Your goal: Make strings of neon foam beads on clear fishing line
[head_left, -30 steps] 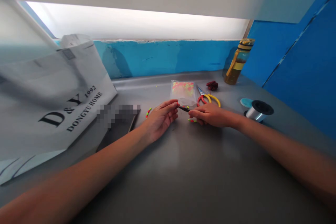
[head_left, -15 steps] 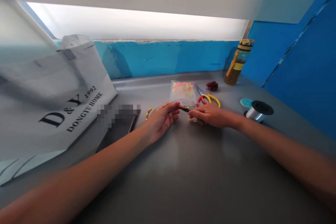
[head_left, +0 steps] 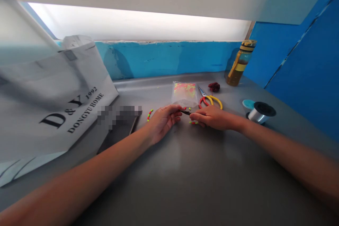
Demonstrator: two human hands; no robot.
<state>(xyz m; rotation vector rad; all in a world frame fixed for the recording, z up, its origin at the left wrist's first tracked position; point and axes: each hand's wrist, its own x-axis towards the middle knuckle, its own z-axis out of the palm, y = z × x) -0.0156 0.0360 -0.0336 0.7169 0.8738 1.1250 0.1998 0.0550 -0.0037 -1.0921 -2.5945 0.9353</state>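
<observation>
Hands, two: left hand [head_left: 166,123], thumb and forefinger pinched on one end of a short bead strand [head_left: 184,108]; right hand [head_left: 212,117], clamped around one dark tool [head_left: 185,112], its tip at the left fingertips, its handle hidden. Further strands, red and yellow-green, two: left strand [head_left: 148,116], beside the left hand; right strand [head_left: 193,123], just beside the right fingers. Bead packet [head_left: 184,93], clear, one. Scissors [head_left: 205,95], red and yellow handles, one pair. Dark red bundle [head_left: 214,87], one. Spool [head_left: 255,116], black-rimmed, one; pale blue disc [head_left: 248,104], one. Bottle [head_left: 238,65], upright, one. White bag [head_left: 87,74], printed, one. Dark flat item [head_left: 119,130], partly blurred, one. Surface: grey tabletop [head_left: 180,176], smooth, faintly shiny. Room: blue walls [head_left: 164,58], bright opening [head_left: 143,24] above.
</observation>
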